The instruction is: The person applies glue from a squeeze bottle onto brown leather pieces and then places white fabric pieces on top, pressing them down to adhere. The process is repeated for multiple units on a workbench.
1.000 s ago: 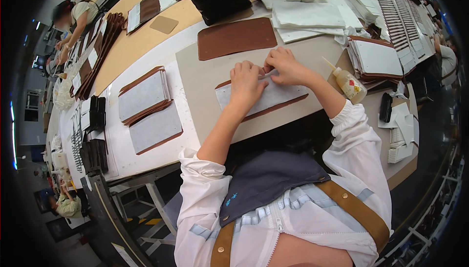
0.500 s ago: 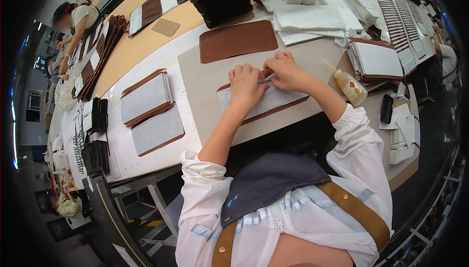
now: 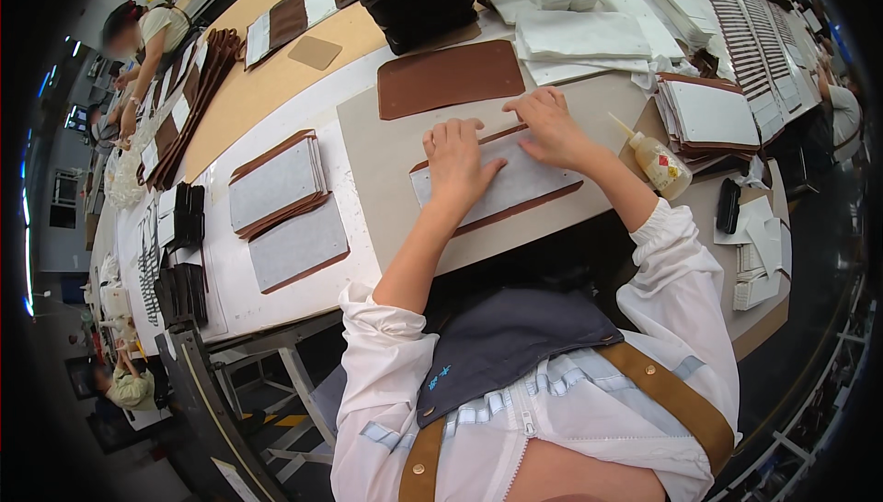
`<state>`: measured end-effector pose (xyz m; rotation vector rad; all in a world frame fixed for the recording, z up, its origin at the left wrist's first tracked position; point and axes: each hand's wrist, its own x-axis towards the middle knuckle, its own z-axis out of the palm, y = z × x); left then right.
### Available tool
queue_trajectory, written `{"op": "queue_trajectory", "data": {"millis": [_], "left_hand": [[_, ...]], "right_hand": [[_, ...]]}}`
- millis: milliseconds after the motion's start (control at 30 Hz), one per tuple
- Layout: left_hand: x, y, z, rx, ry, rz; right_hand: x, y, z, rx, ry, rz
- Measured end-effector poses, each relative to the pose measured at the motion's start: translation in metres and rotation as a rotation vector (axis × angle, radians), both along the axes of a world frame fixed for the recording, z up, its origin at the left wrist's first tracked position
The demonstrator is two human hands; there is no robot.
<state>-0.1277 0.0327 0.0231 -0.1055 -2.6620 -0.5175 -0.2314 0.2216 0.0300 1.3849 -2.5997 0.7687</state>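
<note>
Panel: grey-lined brown leather panel (image 3: 515,185), long axis along the tabletop's (image 3: 276,88) near edge.
Left hand (image 3: 457,160): flat, fingers spread, pressing panel.
Right hand (image 3: 549,125): fingers bent, pressing its far edge.

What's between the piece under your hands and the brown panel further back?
Head view: only bare grey mat lies between the white-lined piece and the brown panel.

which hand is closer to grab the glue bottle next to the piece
The right hand, probably. It presses the far right end of the grey-lined leather piece, and the glue bottle stands just to its right. The left hand lies flat on the piece's left half, farther from the bottle.
</note>
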Motion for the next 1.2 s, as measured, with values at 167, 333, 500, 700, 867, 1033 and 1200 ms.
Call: {"op": "queue_trajectory", "data": {"millis": [167, 333, 500, 700, 867, 1033, 1200], "left_hand": [[0.032, -0.005, 0.007, 0.032, 0.025, -0.004], [0.06, -0.01, -0.002, 0.057, -0.055, -0.146], [0.068, -0.013, -0.009, 0.004, -0.082, -0.145], [0.07, -0.013, -0.007, -0.046, -0.095, -0.099], [0.074, -0.013, -0.009, -0.03, -0.079, -0.07], [0.074, -0.011, -0.004, 0.013, -0.107, -0.046], [0.074, -0.014, -0.004, 0.086, -0.097, -0.026]], "right_hand": [[0.015, 0.019, -0.002, -0.149, 0.099, -0.115], [0.031, 0.041, -0.006, -0.11, 0.14, -0.179], [0.03, 0.044, -0.008, -0.042, 0.192, -0.199], [0.033, 0.043, -0.02, 0.053, 0.384, -0.229], [0.036, 0.042, -0.021, 0.034, 0.397, -0.25], [0.022, 0.045, -0.024, -0.056, 0.259, -0.28], [0.016, 0.045, -0.015, -0.112, 0.197, -0.308]]}}
